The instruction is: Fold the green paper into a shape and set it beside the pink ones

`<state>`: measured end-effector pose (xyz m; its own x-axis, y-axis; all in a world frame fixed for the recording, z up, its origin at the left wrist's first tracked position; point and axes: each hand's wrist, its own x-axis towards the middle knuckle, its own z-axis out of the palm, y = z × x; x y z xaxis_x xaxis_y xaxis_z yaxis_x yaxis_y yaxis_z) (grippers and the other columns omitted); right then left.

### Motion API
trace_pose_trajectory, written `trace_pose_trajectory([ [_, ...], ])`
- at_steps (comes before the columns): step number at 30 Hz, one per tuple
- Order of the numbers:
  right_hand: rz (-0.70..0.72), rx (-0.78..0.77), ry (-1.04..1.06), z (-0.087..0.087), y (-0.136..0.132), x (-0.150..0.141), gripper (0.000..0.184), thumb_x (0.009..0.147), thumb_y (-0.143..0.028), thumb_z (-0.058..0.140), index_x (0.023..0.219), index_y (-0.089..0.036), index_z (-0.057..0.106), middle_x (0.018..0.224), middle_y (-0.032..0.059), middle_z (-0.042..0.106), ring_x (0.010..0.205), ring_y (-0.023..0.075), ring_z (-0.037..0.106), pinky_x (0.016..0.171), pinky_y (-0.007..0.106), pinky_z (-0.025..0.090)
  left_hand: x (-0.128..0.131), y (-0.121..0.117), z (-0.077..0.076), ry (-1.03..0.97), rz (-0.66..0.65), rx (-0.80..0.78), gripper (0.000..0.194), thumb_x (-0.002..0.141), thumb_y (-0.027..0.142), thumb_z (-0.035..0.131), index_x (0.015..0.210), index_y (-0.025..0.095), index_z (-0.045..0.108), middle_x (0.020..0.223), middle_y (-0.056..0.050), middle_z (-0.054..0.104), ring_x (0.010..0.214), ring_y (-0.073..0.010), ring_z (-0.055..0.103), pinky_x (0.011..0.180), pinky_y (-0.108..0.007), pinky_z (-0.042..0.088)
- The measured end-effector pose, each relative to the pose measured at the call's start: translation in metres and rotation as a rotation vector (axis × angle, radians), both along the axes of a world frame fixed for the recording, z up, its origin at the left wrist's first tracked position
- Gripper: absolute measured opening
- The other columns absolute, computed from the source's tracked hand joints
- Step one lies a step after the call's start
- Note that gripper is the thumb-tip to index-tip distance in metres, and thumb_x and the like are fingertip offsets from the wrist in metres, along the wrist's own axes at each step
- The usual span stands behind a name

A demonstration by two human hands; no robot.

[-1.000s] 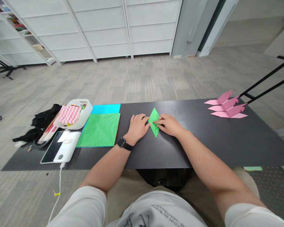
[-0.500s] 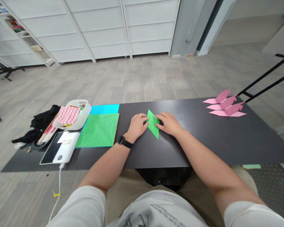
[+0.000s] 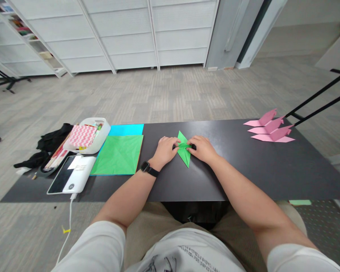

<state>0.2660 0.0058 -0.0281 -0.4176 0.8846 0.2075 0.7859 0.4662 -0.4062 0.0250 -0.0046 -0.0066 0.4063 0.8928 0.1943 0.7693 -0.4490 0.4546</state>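
Bright, even indoor light, with wide-angle stretch at the borders.
Diffuse light leaves a pale sheen toward the far edge of the dark counter (image 3: 223, 132), with deep shadow beneath it. The folded green paper (image 3: 183, 150) reads clearly though small; the white cabinets (image 3: 124, 37) slant from lens distortion, and the top-left shelf (image 3: 40, 47) looks soft.

L hand (image 3: 166, 150) pinching L edge of the folded green paper (image 3: 184, 154), R hand (image 3: 203, 148) gripping its R edge, both low over the blk table (image 3: 232, 132)! Far R: 3 pink paper birds (image 3: 272, 126) in a row. Over L, green sheet (image 3: 117, 156), blue paper (image 3: 127, 130) showing at its far side, white basket (image 3: 102, 135) just beside, white device (image 3: 81, 174) w/ cord (image 3: 70, 219) nearer.
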Motion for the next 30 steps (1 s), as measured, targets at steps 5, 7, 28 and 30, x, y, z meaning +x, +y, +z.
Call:
trace_pose_trajectory([
  [5, 0.013, 0.000, -0.011, 0.005, 0.000, -0.002, 0.012, 0.097, -0.018, 0.067, 0.100, -0.026, 0.077, 0.102, 0.0040, 0.075, 0.101, 0.0243, 0.067, 0.089, 0.038, 0.041, 0.002, -0.001, 0.004, 0.099, -0.060, 0.021, 0.017, 0.100, 0.020, 0.063, 0.107, 0.026, 0.076, 0.112, -0.004, 0.079, 0.109, -0.0256, 0.068, 0.109, -0.045, 0.047],
  [7, 0.015, 0.012, -0.027, 0.007, -0.001, -0.002, 0.015, 0.097, -0.017, 0.066, 0.100, -0.026, 0.077, 0.102, 0.0044, 0.075, 0.101, 0.0246, 0.067, 0.088, 0.038, 0.041, 0.003, -0.002, 0.005, 0.118, -0.074, 0.026, 0.020, 0.099, 0.018, 0.061, 0.108, 0.026, 0.077, 0.111, -0.005, 0.078, 0.107, -0.0254, 0.067, 0.106, -0.044, 0.048],
  [28, 0.141, 0.036, -0.081, 0.005, -0.002, 0.001, 0.012, 0.101, -0.031, 0.074, 0.109, -0.030, 0.084, 0.105, 0.0053, 0.075, 0.104, 0.0257, 0.067, 0.089, 0.039, 0.042, 0.004, -0.013, 0.012, 0.243, -0.045, 0.029, 0.019, 0.103, 0.041, 0.072, 0.111, 0.029, 0.086, 0.106, -0.006, 0.076, 0.105, -0.0265, 0.065, 0.103, -0.046, 0.041],
  [30, 0.137, 0.036, -0.084, 0.005, -0.003, 0.001, 0.012, 0.101, -0.031, 0.074, 0.108, -0.031, 0.084, 0.105, 0.0052, 0.075, 0.103, 0.0259, 0.067, 0.088, 0.039, 0.041, 0.004, -0.015, 0.014, 0.263, -0.027, 0.030, 0.020, 0.103, 0.042, 0.072, 0.107, 0.029, 0.087, 0.105, -0.006, 0.076, 0.105, -0.0268, 0.064, 0.104, -0.047, 0.041],
])
